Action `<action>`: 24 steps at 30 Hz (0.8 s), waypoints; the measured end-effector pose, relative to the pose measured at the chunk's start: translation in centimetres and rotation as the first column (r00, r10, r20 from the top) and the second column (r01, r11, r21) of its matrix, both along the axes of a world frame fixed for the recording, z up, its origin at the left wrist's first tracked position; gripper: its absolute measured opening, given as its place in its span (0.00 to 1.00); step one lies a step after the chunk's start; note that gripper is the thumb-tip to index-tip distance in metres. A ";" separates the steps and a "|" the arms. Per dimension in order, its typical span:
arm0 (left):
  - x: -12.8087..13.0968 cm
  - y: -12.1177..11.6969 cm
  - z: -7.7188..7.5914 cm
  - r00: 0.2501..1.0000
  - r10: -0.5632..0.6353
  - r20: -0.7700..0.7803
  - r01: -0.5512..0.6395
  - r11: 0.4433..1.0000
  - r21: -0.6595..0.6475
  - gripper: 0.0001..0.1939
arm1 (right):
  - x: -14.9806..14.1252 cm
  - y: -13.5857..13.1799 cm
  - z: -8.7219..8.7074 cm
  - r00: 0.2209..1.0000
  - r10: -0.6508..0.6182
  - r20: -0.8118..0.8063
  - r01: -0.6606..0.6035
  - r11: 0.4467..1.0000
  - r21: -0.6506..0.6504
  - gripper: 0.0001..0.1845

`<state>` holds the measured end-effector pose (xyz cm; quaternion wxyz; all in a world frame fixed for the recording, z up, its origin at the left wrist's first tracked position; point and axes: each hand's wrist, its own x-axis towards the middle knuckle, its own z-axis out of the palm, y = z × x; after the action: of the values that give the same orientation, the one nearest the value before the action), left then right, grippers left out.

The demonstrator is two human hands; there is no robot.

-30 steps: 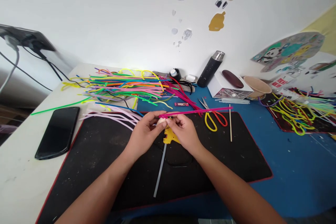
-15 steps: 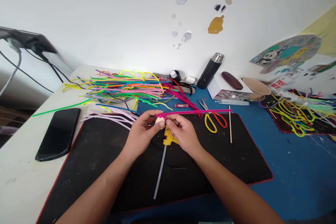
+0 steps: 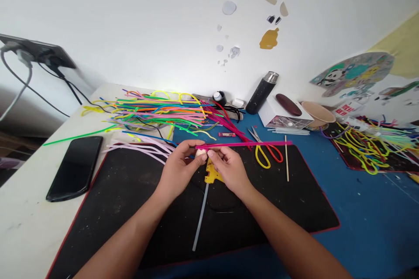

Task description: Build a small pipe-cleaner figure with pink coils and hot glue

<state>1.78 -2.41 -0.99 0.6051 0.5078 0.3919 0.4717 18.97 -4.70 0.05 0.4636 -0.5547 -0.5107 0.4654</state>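
Between the fingertips of both hands is a small cream-white lump (image 3: 200,152), with magenta pipe cleaners (image 3: 248,144) lying across its top and reaching far to the right. My left hand (image 3: 180,165) pinches the lump from the left, thumb in front. My right hand (image 3: 229,165) is closed at the lump's right side, where the pipe cleaners pass over its fingers. How the two parts join is hidden by the fingers. Beneath the hands lies a yellow glue gun (image 3: 212,175), partly covered, with a translucent glue stick (image 3: 200,218) pointing toward me.
Scissors (image 3: 263,152) and a thin wooden stick (image 3: 286,161) lie right on the black mat (image 3: 281,209). Behind are piled coloured pipe cleaners (image 3: 160,111), a black flask (image 3: 262,93) and a white box (image 3: 284,113). A phone (image 3: 76,168) rests at left; more pipe cleaners (image 3: 363,144) lie right.
The magenta pipe cleaners have tilted slightly and their right end sits a little lower. Both hands keep their hold on the lump. The whole view has shifted slightly.
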 end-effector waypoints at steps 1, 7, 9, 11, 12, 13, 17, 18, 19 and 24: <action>0.0 -0.1 0.0 0.999 0.016 -0.044 -0.015 1.000 0.027 0.19 | 0.0 0.0 0.0 1.000 0.005 -0.011 -0.005 1.000 -0.002 0.20; 0.0 -0.1 -0.1 0.996 0.021 -0.088 -0.016 0.998 0.054 0.18 | 0.1 0.0 0.0 1.000 -0.003 -0.011 0.003 1.000 -0.002 0.20; 0.0 0.0 0.1 1.000 -0.012 0.000 0.012 1.000 0.000 0.19 | 0.2 -0.1 0.2 1.000 -0.012 -0.001 0.012 1.000 0.007 0.19; 0.0 0.1 0.2 0.995 -0.028 0.092 0.033 0.998 -0.053 0.20 | 0.3 -0.1 0.4 1.000 -0.014 0.007 0.014 1.000 0.015 0.18; 0.0 0.1 0.3 0.992 -0.029 0.122 0.037 0.997 -0.071 0.21 | 0.3 -0.2 0.4 1.000 -0.016 0.013 0.016 1.000 0.016 0.18; 0.0 0.2 0.3 0.990 -0.026 0.139 0.038 0.996 -0.081 0.21 | 0.3 -0.2 0.5 1.000 -0.019 0.019 0.019 1.000 0.017 0.18; 0.1 0.1 0.2 0.996 -0.018 0.091 0.024 0.998 -0.064 0.23 | 0.2 -0.2 0.3 1.000 -0.013 0.015 0.012 1.000 0.009 0.17; 0.1 0.1 0.2 0.997 -0.013 0.070 0.017 0.998 -0.052 0.23 | 0.2 -0.2 0.2 1.000 -0.010 0.013 0.010 1.000 0.007 0.18; 0.1 0.0 0.1 0.999 -0.009 0.053 0.012 0.999 -0.040 0.22 | 0.1 -0.2 0.0 1.000 -0.011 0.014 0.011 1.000 0.005 0.18; 0.0 0.0 0.1 0.995 -0.064 0.074 0.067 0.997 -0.043 0.20 | 0.4 -0.2 -0.3 0.997 -0.041 0.058 0.041 0.999 0.001 0.20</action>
<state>1.82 -2.37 -0.93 0.6454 0.4890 0.3635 0.4607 19.36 -4.89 -0.27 0.4579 -0.5785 -0.5124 0.4394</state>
